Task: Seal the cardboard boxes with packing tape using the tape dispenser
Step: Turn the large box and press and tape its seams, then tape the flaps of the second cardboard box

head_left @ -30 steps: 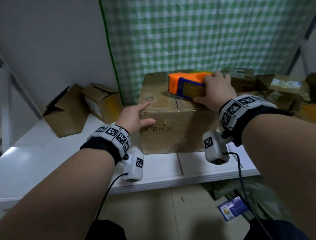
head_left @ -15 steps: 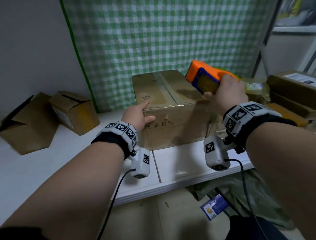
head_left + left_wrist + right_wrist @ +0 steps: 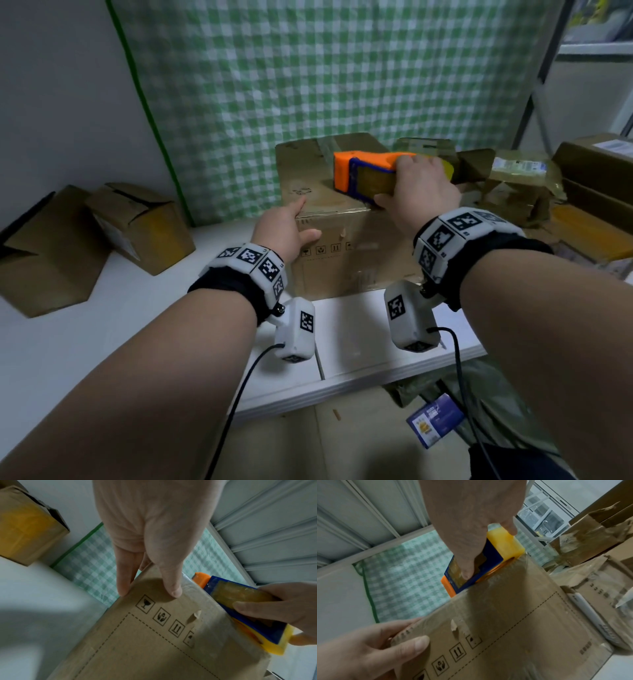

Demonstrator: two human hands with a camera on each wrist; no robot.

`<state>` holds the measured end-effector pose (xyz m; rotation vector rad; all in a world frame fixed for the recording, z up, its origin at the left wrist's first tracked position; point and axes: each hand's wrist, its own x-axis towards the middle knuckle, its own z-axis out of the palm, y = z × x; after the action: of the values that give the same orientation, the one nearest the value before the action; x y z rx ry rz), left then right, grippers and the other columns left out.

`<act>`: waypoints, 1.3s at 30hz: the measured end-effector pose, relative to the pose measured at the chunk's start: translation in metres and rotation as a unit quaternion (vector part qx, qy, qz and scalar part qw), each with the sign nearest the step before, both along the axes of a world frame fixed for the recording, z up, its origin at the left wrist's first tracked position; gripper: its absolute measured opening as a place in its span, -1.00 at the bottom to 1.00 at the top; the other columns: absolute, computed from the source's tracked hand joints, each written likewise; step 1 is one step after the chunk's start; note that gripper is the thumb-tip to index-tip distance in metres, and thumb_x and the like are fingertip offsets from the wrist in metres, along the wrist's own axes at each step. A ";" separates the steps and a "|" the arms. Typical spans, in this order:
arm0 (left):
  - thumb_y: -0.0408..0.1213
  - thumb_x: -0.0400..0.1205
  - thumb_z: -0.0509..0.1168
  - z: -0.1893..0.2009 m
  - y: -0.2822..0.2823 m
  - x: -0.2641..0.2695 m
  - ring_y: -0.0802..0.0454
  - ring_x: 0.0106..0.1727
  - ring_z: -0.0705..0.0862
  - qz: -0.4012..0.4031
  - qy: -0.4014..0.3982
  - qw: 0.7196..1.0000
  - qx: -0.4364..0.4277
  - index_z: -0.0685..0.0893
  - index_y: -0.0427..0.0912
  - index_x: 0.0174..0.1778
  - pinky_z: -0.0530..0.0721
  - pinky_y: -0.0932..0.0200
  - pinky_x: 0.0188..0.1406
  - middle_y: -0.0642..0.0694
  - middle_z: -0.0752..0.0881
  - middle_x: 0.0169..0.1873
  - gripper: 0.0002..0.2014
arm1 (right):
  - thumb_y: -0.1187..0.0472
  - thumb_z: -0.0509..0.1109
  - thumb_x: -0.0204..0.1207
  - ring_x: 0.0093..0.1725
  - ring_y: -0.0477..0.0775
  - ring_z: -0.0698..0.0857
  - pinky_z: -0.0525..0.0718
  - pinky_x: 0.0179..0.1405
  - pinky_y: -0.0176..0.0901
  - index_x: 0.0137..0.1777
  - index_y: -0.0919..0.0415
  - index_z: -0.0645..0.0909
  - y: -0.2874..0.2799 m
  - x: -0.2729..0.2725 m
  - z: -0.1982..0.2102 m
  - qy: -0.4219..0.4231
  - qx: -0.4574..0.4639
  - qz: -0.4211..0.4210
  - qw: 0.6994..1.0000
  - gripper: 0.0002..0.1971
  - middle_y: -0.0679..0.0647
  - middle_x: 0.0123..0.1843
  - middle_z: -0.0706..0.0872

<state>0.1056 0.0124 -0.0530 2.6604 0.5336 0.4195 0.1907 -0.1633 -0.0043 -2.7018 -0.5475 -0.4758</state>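
Note:
A brown cardboard box stands on the white table, its top seam covered with clear tape. On the front right part of its top lies an orange, blue and yellow tape dispenser, which my right hand grips from behind, thumb on the blue side. The right wrist view shows the dispenser at the box's top edge. My left hand rests on the box's front left top corner, fingers straight on top and thumb on the front face above the printed handling symbols.
Two smaller open cardboard boxes lie at the left on the white table. More boxes and taped parcels crowd the right side. A green checked cloth hangs right behind the box. A blue packet lies on the floor.
Half a second ago my right hand held the dispenser raised off the box's right edge; now it is back down on the box top. My left hand stays on the corner.

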 end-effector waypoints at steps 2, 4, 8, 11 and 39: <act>-0.01 0.58 0.35 -0.001 0.002 -0.001 -0.12 0.47 0.47 -0.010 0.001 1.000 0.000 0.20 0.03 0.63 0.45 0.03 0.44 -0.15 0.46 0.50 -0.28 | -0.01 0.40 0.55 0.46 0.25 0.34 0.55 0.12 0.28 0.37 0.19 0.43 0.006 -0.001 -0.002 -0.003 -0.010 -0.009 1.000 -0.52 0.17 0.39 0.49; 0.01 0.61 0.31 0.002 0.006 -0.003 -0.11 0.45 0.49 -0.023 0.017 1.000 -0.006 0.17 0.04 0.64 0.51 0.01 0.40 -0.12 0.44 0.52 -0.30 | -0.01 0.37 0.57 0.48 0.28 0.31 0.55 0.19 0.35 0.39 0.20 0.42 0.009 -0.001 -0.002 0.002 -0.017 -0.012 1.000 -0.52 0.19 0.41 0.48; 0.02 0.68 0.17 0.014 0.018 -0.017 0.00 0.17 0.62 -0.077 0.051 0.995 -0.043 0.12 0.14 0.64 0.67 0.11 0.10 -0.06 0.40 0.54 -0.40 | -0.05 0.30 0.60 0.50 0.35 0.30 0.25 0.46 0.44 0.38 0.22 0.46 0.017 -0.007 -0.002 -0.030 -0.047 -0.044 0.997 -0.54 0.24 0.43 0.49; 0.01 0.71 0.13 0.016 0.039 -0.036 -0.01 0.37 0.53 -0.062 0.053 0.997 -0.016 0.17 0.05 0.64 0.47 0.11 0.33 -0.06 0.35 0.57 -0.43 | -0.04 0.29 0.59 0.52 0.36 0.30 -0.02 0.57 0.42 0.38 0.25 0.48 0.035 -0.019 -0.002 -0.077 -0.036 -0.029 0.996 -0.53 0.30 0.43 0.48; -0.10 0.71 0.08 -0.024 0.258 -0.053 -0.39 0.26 0.55 0.257 0.147 0.952 0.075 0.14 -0.13 0.61 0.51 -0.04 -0.03 -0.41 0.52 0.34 -0.45 | -0.03 0.17 0.60 0.38 0.30 0.35 0.38 0.35 0.25 0.23 0.13 0.63 0.165 -0.057 -0.051 -0.077 -0.174 0.100 0.977 -0.64 0.17 0.36 0.42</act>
<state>0.0522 0.2702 -0.0772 2.7187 1.3514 0.2072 0.1339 0.0021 -0.0556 -2.9050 -1.0198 -0.5830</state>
